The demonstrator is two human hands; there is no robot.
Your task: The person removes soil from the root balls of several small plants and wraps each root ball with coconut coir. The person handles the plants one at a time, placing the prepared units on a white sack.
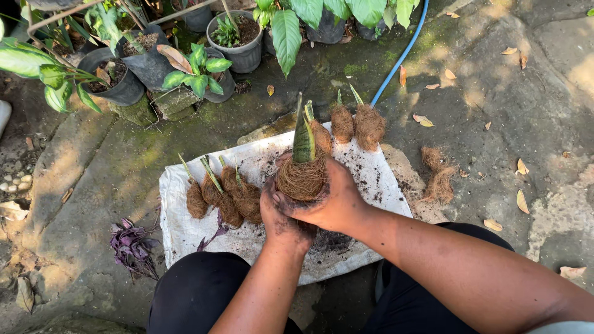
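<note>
Mossy concrete yard, potted plants [198,71] at back, white sack [185,222] spread on ground. Both hands, left hand [281,216] & right hand [337,201], clasp a fibre-wrapped plant ball [301,176] upright above sack. More wrapped balls [226,195] lie left; blue hose [402,55] behind.

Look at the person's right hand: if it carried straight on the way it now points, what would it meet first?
The right hand points left across the white sack. Past the fibre-wrapped plant ball it cups, it would probably first meet the cluster of wrapped plants lying there, though depth is unclear.
</note>
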